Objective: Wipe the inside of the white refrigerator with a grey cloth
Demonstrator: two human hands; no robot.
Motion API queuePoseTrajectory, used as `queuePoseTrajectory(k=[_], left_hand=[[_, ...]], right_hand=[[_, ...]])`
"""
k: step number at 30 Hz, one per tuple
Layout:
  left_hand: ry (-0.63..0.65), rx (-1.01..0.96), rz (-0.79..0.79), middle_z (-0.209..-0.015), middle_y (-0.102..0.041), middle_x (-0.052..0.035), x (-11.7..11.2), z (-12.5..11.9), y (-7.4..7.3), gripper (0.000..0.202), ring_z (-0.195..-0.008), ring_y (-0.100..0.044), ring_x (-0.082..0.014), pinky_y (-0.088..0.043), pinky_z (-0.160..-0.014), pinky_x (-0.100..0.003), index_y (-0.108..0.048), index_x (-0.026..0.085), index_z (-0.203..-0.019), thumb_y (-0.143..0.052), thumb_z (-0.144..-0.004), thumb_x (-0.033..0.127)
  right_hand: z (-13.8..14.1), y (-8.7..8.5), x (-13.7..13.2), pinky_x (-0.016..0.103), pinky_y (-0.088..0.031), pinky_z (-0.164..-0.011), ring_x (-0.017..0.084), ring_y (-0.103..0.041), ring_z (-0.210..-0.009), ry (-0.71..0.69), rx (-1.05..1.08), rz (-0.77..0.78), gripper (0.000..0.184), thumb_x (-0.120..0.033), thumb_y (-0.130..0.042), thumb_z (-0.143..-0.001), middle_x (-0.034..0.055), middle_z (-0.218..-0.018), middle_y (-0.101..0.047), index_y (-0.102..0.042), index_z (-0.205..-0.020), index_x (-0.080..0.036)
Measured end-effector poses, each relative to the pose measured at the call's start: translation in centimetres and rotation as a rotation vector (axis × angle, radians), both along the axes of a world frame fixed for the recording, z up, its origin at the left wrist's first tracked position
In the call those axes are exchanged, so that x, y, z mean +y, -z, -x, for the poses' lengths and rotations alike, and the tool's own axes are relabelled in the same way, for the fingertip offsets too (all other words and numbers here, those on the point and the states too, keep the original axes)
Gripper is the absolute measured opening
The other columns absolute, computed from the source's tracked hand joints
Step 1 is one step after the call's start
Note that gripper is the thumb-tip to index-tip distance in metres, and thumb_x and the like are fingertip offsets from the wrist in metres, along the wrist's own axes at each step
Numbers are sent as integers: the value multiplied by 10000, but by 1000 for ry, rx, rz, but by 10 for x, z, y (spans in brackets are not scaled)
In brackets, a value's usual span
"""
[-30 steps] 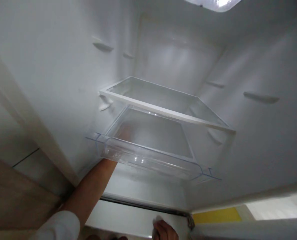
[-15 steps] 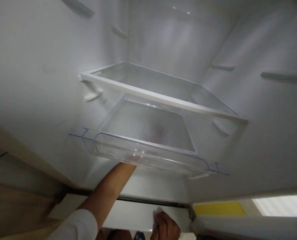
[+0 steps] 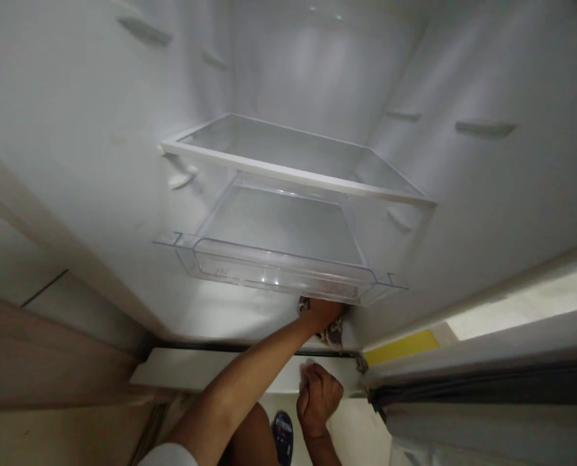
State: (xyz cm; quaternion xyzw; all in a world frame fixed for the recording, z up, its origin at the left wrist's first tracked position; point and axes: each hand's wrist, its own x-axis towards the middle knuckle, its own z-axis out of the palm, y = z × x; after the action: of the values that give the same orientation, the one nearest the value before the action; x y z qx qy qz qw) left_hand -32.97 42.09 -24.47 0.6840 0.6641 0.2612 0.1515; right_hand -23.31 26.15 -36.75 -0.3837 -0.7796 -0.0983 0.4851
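Observation:
My left hand point(image 3: 325, 312) reaches low inside a white refrigerator, closed on a brown-and-white patterned cloth point(image 3: 334, 335) near the right wall of the floor compartment. The clear drawer front above hides part of the hand. My right hand point(image 3: 320, 392) is curled into a fist at the white front ledge point(image 3: 195, 369), with nothing visible in it. Above my left hand sits the clear plastic drawer point(image 3: 283, 265) with bluish edges. A glass shelf point(image 3: 288, 169) with a white frame is mounted over that drawer.
Moulded shelf supports point(image 3: 485, 128) stick out from the inner walls. The open door point(image 3: 482, 336) stands at the right, near a yellow strip point(image 3: 402, 348). A wooden panel point(image 3: 50, 356) is at the left. A dark slipper point(image 3: 283, 435) shows on the floor below.
My left hand has moved from beneath the drawer's middle to the right, and the cloth in it now shows. My right hand remains curled at the ledge. The view has shifted downward.

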Motion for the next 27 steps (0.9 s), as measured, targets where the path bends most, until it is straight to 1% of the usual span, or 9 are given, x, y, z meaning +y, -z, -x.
queuePoseTrajectory(k=[3, 7, 10, 13, 15, 19, 22, 25, 27], left_hand=[[93, 17, -8, -1144, -742, -124, -21, -1, -6, 311, -1097, -670, -264, -515, -979, -429, -695, 175, -1171, -509, -934, 253], [239, 47, -46, -1133, -739, -113, -47, 4, -7, 358, -1066, -677, -276, -529, -949, -400, -690, 189, -1166, -584, -867, 355], [329, 71, -74, -1191, -704, -116, -62, 9, -8, 432, -1126, -648, -273, -511, -994, -389, -675, 203, -1207, -634, -833, 414], [359, 89, -81, -1185, -691, -116, -74, 16, -8, 444, -1131, -641, -265, -509, -1000, -384, -671, 209, -1213, -647, -828, 429], [347, 97, -84, -1182, -687, -110, -84, 24, -8, 431, -1103, -647, -257, -518, -977, -375, -673, 217, -1196, -658, -823, 431], [202, 103, -109, -1218, -676, -87, -107, 55, -8, 407, -1092, -644, -241, -528, -947, -345, -662, 250, -1191, -655, -835, 446], [-28, 107, -124, -1238, -659, -104, -124, 94, -8, 365, -1132, -625, -250, -522, -973, -356, -635, 220, -1213, -605, -875, 356], [-290, 115, -123, -1222, -640, -148, -140, 134, -10, 354, -1142, -611, -280, -521, -982, -411, -602, 168, -1231, -548, -893, 259], [-417, 125, -122, -1248, -619, -170, -152, 154, -11, 374, -1167, -594, -296, -506, -1010, -444, -578, 151, -1261, -527, -899, 234]], right_hand=[[-2, 5, 1, 345, -336, -758, 205, -531, -816, 16, -25, 5, 268, -202, -387, -1010, 91, -937, -661, -646, -957, -160], [-5, 10, 3, 346, -284, -693, 226, -433, -725, 70, -104, -51, 332, -284, -363, -1029, 69, -752, -551, -652, -909, -173], [-6, 8, 4, 344, -270, -673, 229, -420, -716, 120, -142, -97, 388, -303, -334, -1033, 77, -734, -524, -621, -808, -172], [-6, 4, 4, 344, -269, -661, 224, -422, -705, 135, -169, -108, 409, -324, -327, -1034, 83, -731, -527, -569, -739, -178], [-7, 2, 4, 350, -286, -670, 221, -440, -714, 114, -172, -105, 392, -328, -331, -1034, 112, -803, -583, -559, -753, -176], [-9, 2, 4, 359, -316, -703, 225, -492, -767, 43, -154, -88, 304, -270, -347, -1022, 132, -969, -662, -610, -922, -154], [-10, 4, 6, 363, -325, -710, 234, -510, -786, 14, -160, -100, 282, -248, -358, -1009, 128, -968, -674, -618, -957, -153], [-11, 5, 6, 365, -333, -710, 239, -522, -783, 16, -156, -108, 256, -231, -380, -996, 129, -964, -679, -620, -948, -154], [-10, 5, 6, 365, -339, -708, 236, -527, -768, 15, -146, -110, 241, -222, -393, -990, 127, -969, -684, -621, -955, -153]])
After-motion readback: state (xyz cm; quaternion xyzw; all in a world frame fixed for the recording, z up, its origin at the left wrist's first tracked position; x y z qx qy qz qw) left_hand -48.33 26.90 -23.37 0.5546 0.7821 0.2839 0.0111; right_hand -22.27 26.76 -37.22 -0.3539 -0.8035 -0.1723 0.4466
